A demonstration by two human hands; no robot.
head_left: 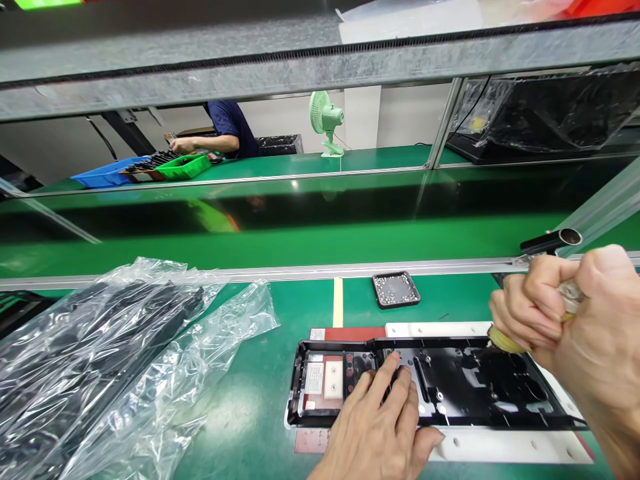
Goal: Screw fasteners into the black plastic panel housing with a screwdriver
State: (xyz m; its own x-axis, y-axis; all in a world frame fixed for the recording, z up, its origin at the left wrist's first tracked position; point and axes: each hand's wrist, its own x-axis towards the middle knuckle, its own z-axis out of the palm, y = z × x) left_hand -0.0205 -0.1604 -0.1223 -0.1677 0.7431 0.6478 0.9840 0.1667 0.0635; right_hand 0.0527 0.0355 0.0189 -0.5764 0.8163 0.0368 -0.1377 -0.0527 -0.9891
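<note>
Left hand (380, 427) on black panel (450, 383)

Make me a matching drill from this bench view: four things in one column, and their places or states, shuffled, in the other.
Things:
1. left hand
2. right hand
3. small black tray
4. clear plastic bag

Places or states:
A. crumpled on the mat at the left, over dark parts
B. pressed flat on the black panel
C. closed around a tool at the panel's right end
D. behind the panel, holding small pale bits

Pairs: 1-B, 2-C, 3-D, 4-A
</note>
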